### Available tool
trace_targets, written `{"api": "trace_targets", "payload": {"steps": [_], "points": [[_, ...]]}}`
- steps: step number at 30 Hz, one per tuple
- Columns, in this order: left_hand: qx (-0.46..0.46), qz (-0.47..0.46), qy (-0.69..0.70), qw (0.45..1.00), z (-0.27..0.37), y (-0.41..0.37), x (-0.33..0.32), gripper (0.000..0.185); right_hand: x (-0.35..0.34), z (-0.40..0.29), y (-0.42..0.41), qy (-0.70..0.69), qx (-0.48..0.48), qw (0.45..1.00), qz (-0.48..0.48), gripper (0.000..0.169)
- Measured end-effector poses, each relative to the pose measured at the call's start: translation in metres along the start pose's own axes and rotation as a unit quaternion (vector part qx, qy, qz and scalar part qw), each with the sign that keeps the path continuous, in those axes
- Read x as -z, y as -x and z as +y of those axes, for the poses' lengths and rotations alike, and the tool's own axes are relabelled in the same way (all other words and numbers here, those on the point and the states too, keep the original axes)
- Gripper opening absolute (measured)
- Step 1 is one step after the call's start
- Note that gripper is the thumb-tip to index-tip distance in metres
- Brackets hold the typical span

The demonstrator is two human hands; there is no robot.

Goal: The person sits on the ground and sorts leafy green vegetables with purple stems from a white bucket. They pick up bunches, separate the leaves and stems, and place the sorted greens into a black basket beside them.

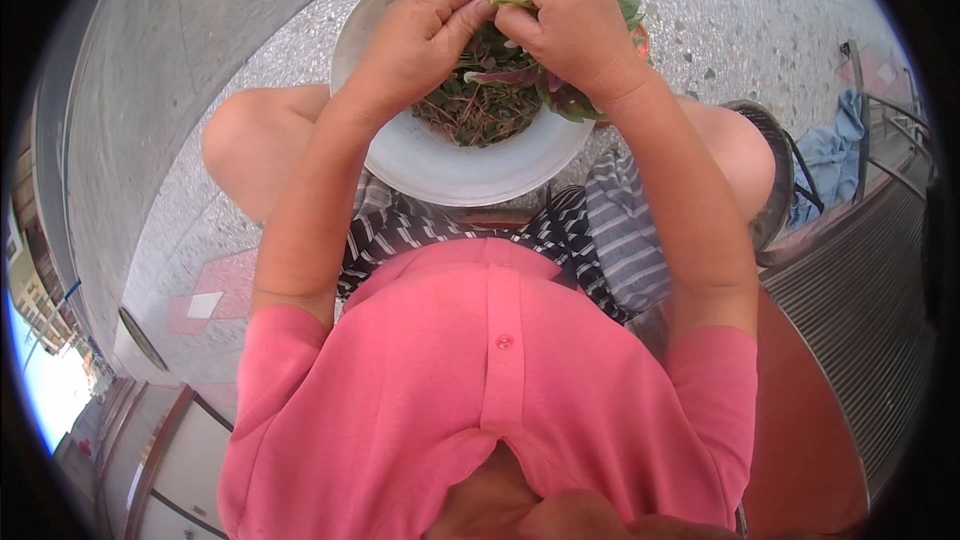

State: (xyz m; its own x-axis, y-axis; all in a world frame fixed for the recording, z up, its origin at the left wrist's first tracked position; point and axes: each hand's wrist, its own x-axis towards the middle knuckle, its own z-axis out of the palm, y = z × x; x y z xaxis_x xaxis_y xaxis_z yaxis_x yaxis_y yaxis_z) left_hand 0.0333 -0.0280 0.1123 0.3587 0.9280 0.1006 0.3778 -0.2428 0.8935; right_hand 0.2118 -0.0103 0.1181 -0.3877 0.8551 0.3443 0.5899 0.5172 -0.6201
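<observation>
In front of me, between my bare knees, is a wide pale metal basin (480,176). A pile of picked leafy greens (487,109), with thin stems among the leaves, covers part of its bottom. Over the basin, my right hand (574,26) grips a bunch of leafy stems (581,94), whose green and purplish leaves hang below and beyond the fingers. The thumb and forefinger of my left hand (424,41) pinch the cut end of a green stem (512,0) projecting from that bunch. Both sets of fingertips almost meet near the basin's far rim.
An orange-red object (642,43) shows partly behind my right wrist. Grey striped cloth (626,221) lies by my right thigh. Farther right are a dark round container (765,172), blue cloth (832,135) by a metal frame, and a ribbed surface (855,322). The floor (720,30) is speckled terrazzo.
</observation>
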Motion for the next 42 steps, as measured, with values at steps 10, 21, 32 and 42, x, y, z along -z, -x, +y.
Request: {"api": "trace_targets", "payload": {"steps": [10,21,32,42], "points": [[0.133,-0.444,-0.189,0.866,-0.050,0.038,-0.031,0.032,0.094,0.057,-0.027,-0.572,-0.200,0.748,0.272,0.020],[0.197,-0.251,-0.475,0.820,-0.206,0.023,-0.057,0.048,0.109,0.090,-0.018,-0.751,-0.165,0.629,0.110,0.018],[0.249,-0.372,-0.397,0.801,-0.203,0.026,-0.039,0.034,0.107,0.075,-0.016,-0.742,-0.189,0.631,0.125,0.017],[0.498,-0.268,0.035,0.824,-0.083,-0.002,0.014,0.025,0.089,0.058,-0.021,-0.716,-0.219,0.645,0.156,0.016]]}}
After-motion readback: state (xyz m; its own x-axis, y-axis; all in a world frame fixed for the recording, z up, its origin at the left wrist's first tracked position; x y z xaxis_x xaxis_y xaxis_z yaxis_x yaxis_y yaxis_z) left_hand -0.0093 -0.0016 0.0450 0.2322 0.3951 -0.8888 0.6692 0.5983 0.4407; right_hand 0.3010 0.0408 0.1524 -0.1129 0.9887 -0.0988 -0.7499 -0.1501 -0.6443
